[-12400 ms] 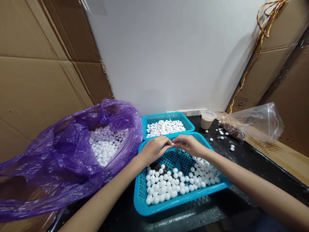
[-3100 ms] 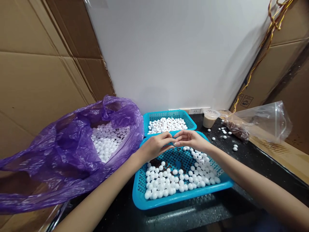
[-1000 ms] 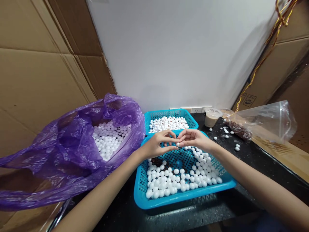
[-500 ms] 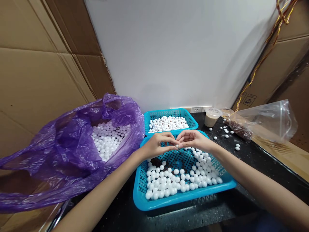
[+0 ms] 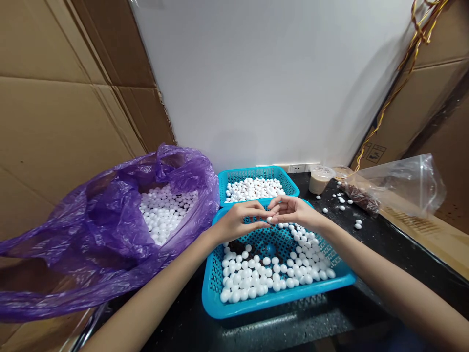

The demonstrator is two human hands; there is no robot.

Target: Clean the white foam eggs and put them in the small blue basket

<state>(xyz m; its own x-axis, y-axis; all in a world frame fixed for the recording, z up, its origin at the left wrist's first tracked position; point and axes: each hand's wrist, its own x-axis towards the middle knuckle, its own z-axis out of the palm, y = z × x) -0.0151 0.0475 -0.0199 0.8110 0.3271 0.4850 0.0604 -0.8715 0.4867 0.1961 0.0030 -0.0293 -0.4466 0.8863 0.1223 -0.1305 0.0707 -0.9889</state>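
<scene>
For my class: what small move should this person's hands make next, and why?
Probably lower the small white ball held between the left hand and right hand into the turquoise plastic mesh basket beneath, because both hands pinch it directly above that basket's loose white balls.

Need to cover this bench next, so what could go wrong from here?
The white ball between the left hand and right hand could slip and roll off, as loose balls already lie on the black counter. The brown bits in the front basket could also get mixed in among the balls there.
</scene>
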